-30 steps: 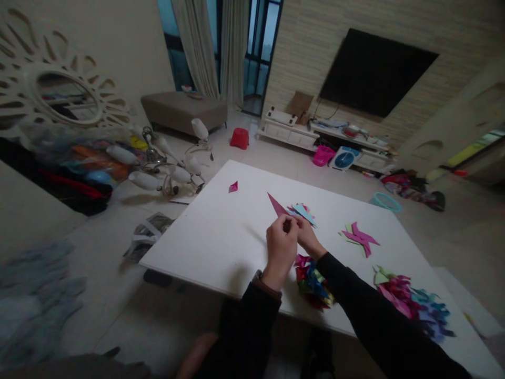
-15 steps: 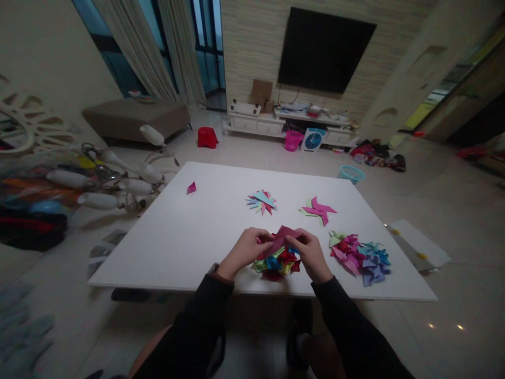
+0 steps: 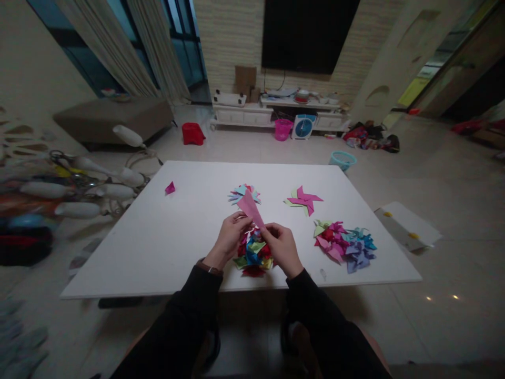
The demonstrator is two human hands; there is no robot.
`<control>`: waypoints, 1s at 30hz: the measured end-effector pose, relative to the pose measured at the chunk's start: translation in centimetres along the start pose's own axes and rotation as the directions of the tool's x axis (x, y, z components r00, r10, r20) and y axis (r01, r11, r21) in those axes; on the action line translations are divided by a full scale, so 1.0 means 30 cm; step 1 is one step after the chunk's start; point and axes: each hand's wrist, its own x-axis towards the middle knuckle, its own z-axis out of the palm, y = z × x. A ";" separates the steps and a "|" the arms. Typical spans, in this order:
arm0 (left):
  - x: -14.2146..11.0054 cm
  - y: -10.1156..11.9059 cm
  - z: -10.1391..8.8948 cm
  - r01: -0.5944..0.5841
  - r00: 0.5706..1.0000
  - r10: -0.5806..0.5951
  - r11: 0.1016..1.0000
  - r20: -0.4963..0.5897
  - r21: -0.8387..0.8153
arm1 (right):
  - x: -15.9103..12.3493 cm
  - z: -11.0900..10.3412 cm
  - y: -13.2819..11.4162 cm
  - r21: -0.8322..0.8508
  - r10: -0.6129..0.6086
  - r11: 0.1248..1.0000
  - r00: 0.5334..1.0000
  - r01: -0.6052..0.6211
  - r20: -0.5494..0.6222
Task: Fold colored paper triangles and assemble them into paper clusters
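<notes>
Between my two hands is a pink piece of folded paper (image 3: 251, 206), narrow at its lower end and wider at the top. My left hand (image 3: 232, 235) pinches its left side, and my right hand (image 3: 279, 244) grips the lower end. Under them lies a pile of shiny multicoloured folded papers (image 3: 254, 253), partly covered by my fingers. Just beyond is a spiky stack of blue and red folded papers (image 3: 236, 195). To its right lie pink and green pinwheel-shaped papers (image 3: 305, 200).
On the white table (image 3: 150, 247), a heap of pink, blue and purple folded papers (image 3: 345, 245) lies at the right. A small magenta folded paper (image 3: 170, 188) is at the far left. A teal basket (image 3: 342, 159) stands beyond the far right corner.
The pink paper has been turned from lying crosswise to pointing up and away. My right hand has shifted down to its lower end. The whole view has moved slightly.
</notes>
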 end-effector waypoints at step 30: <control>0.084 0.129 0.023 -0.400 0.674 0.616 -0.158 0.407 0.903 | -0.081 -0.109 -0.072 -0.310 -0.062 0.947 0.996 0.081 0.070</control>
